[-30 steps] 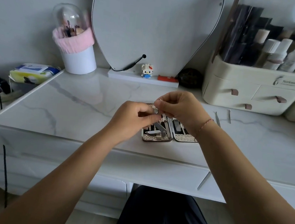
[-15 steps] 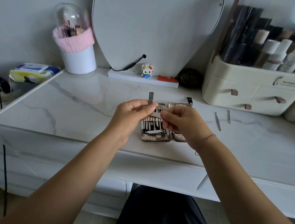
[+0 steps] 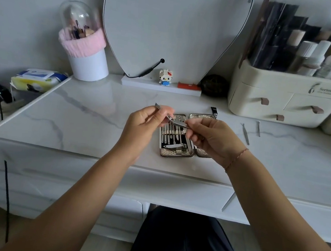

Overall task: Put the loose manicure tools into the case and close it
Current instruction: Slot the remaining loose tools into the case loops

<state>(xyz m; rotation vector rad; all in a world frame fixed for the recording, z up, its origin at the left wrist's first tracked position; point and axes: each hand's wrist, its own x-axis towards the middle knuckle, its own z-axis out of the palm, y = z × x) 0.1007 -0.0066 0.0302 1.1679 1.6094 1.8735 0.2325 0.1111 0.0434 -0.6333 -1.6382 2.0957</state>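
Steel, polished and slim: I see a nail clipper point(image 3: 178, 123) spanning the gap between the two hands, raised just above the case point(image 3: 175, 153). The left hand point(image 3: 143, 127) pinches its near-left end between thumb and curled fingers, palm turned inward, and a small grey ridged tab point(image 3: 157, 105) pokes out above those fingertips; I cannot tell whether it belongs to the clipper. The right hand point(image 3: 210, 139) grips the other end between thumb and forefinger, its remaining fingers folded under, wrist bent down with a thin reddish string bracelet point(image 3: 237, 158) round it. Directly beneath both hands the case lies open and flat, a rounded rectangle with a shiny metal rim and a woven, mesh-like gold texture at its ends; its left half has a dark lining with a row of narrow steel tools under a strap and a second clipper point(image 3: 175, 146) lying crosswise nearest me. The right half is mostly hidden under the right hand. Beyond the right hand, a short black-handled tool point(image 3: 214, 111) lies just past the case's far corner. Further to the right of that hand, well apart from the case, steel tweezers point(image 3: 245, 134) and a thin steel rod point(image 3: 258, 128) rest on the glossy white marble top point(image 3: 79, 115) with its faint grey veins.
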